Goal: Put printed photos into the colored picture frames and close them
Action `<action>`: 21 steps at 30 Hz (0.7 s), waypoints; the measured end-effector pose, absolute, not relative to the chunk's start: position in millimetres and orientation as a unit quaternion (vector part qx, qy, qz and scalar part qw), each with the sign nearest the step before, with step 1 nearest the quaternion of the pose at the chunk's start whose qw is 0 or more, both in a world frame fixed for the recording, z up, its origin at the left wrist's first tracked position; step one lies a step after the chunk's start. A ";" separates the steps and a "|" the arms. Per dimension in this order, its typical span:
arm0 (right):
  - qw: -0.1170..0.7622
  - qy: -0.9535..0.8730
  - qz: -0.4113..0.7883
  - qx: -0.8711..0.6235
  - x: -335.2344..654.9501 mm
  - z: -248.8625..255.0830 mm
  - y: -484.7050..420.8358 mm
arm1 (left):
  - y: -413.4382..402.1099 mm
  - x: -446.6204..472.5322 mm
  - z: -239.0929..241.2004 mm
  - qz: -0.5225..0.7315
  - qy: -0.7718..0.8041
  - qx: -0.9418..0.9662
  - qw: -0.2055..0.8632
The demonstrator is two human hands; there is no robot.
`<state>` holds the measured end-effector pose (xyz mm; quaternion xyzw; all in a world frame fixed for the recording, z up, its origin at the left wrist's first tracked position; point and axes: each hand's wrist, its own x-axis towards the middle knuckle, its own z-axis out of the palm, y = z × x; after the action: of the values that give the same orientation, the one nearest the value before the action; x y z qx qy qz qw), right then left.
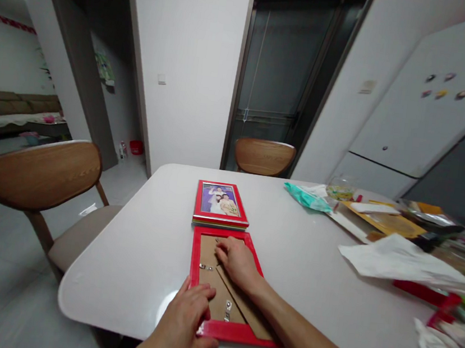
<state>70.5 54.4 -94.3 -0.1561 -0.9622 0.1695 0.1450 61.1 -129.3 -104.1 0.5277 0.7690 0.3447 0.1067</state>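
A red picture frame point(195, 260) lies face down near the front edge of the white table point(151, 243), its brown backing board point(221, 299) with small metal clips facing up. My left hand point(187, 318) rests on the frame's near left corner, fingers bent and pressed on the board. My right hand point(237, 260) lies on the far part of the backing, fingertips curled at a clip near the top edge. Just beyond it sits a stack of red frames point(221, 203), the top one showing a photo of two people.
A white paper sheet point(400, 259), a teal bag point(306, 197), a glass bowl point(341, 188), yellow packets and other clutter crowd the table's right side. Wooden chairs stand at the left point(37, 172) and far end point(264, 156). A fridge point(431, 102) stands at right.
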 end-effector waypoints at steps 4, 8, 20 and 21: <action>0.146 -0.951 0.159 -0.223 53.4 -100.8 72.2 | -130.9 65.0 -104.0 0.341 0.772 0.524 0.112; 0.147 -0.940 0.161 -0.264 42.7 -106.7 78.6 | -131.5 64.5 -106.0 0.336 0.773 0.528 0.103; 0.241 -0.891 0.305 -0.237 85.9 -93.9 97.7 | -120.7 72.0 -108.4 0.290 0.774 0.562 0.039; 0.255 -0.878 0.321 -0.245 97.2 -94.5 102.4 | -120.4 71.8 -108.9 0.301 0.765 0.569 0.029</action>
<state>97.2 102.4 -94.5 -0.2454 -0.8782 0.3214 0.2553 71.8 -120.4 -108.9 0.5687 0.7649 0.3010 0.0288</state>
